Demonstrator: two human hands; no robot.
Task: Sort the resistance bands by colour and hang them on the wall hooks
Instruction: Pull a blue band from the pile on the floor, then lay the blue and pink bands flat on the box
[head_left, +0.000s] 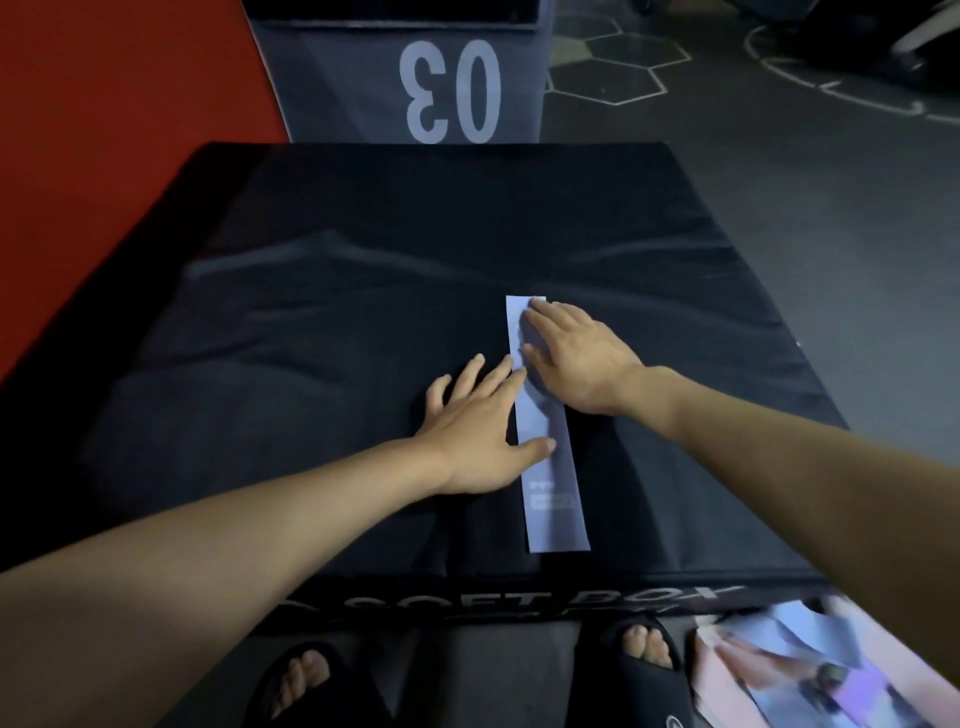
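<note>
A pale lavender-blue resistance band lies flat and straight on top of a black soft box, running from near me away towards the far side. My left hand rests flat beside it, fingers spread, its thumb pressing on the band's middle. My right hand lies palm down across the band's far end, fingers apart. Neither hand grips the band. No wall hooks are in view.
A pile of pink and bluish bands or packaging lies on the floor at the lower right, blurred. My feet in black sandals stand at the box's near edge. Beyond the box are a grey block marked 03 and a red mat.
</note>
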